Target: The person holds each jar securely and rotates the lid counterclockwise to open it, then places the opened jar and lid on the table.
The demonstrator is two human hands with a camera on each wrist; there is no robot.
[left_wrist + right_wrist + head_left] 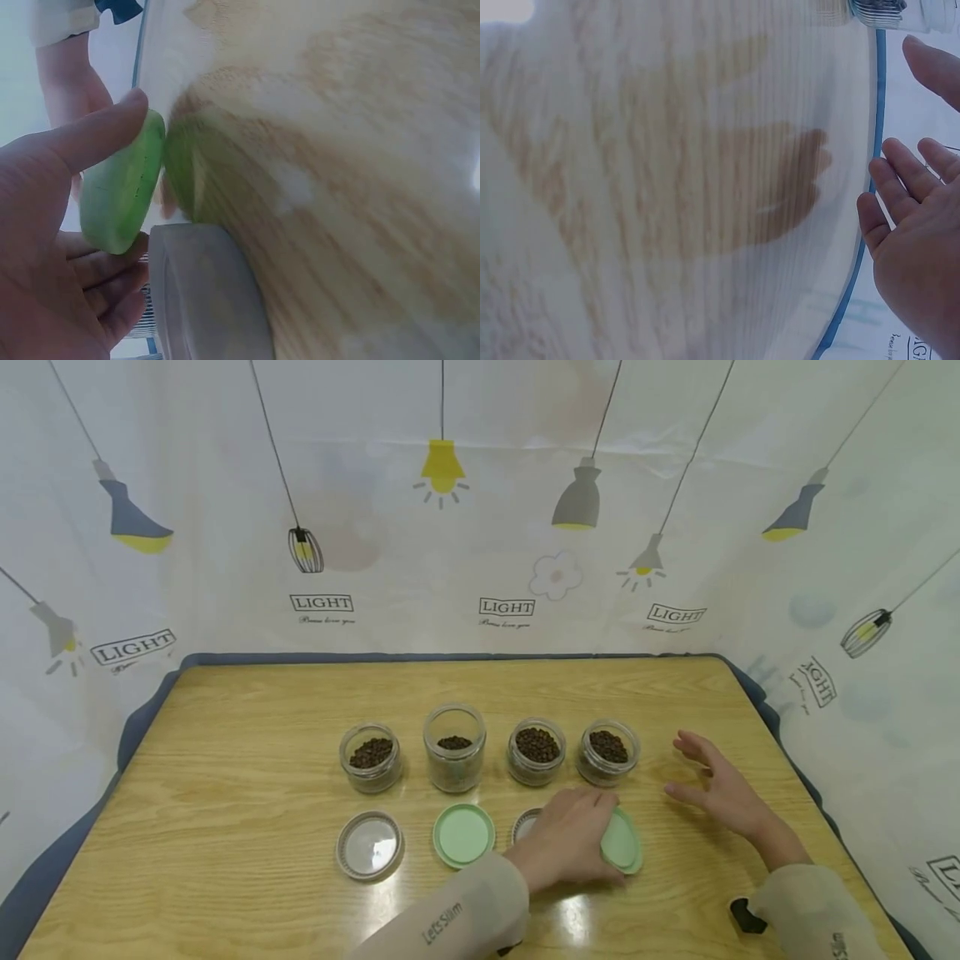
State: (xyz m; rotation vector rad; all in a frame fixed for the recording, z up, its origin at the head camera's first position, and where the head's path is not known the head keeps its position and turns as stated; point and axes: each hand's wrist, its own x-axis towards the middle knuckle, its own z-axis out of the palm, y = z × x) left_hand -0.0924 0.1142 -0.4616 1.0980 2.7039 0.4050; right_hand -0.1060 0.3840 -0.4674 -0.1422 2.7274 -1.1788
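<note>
My left hand (572, 837) pinches the rim of a green lid (622, 842), which is tilted up off the table in the left wrist view, thumb on one side and fingers on the other. Just behind that lid stands the rightmost glass jar (609, 768), part filled with dark brown beans (608, 746). A grey lid (524, 823) is partly hidden behind the left hand. To the right, my right hand (723, 789) hovers over the table with fingers spread and nothing in it; in the right wrist view the palm and fingers (900, 180) show.
Three more open jars hold beans: a low one (372, 772) at left, a taller one (455, 768) and another low one (536, 766). In front lie a grey lid (370, 846) and a green lid (463, 836) on the wooden table (225, 802). A printed curtain (405, 552) hangs around it.
</note>
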